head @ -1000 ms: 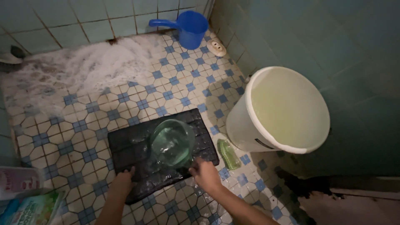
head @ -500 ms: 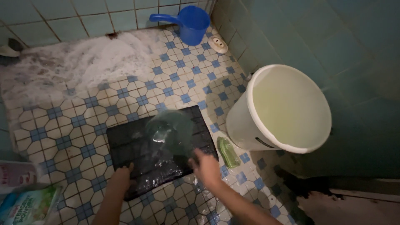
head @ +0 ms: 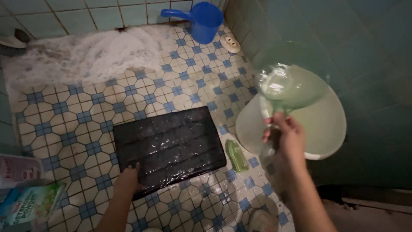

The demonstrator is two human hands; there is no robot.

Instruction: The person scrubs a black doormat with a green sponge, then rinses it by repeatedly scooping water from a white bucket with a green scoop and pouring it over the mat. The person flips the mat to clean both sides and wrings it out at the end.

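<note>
Two hands: right hand [head: 286, 136] fingers clenched on translucent green dipper [head: 288, 83], left hand [head: 127, 179] fingers flat on wet black mat [head: 169, 146].

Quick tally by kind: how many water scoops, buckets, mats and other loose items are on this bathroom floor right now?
Water scoops: 2, the green scoop in the right hand and the blue scoop.
Buckets: 1, the white bucket.
Mats: 1, the black mat under the left hand.
Green bottles: 1.
Detergent packets: 2.
Total: 7.

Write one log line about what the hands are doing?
left hand: on wet black mat | right hand: holds green dipper over white bucket
</note>
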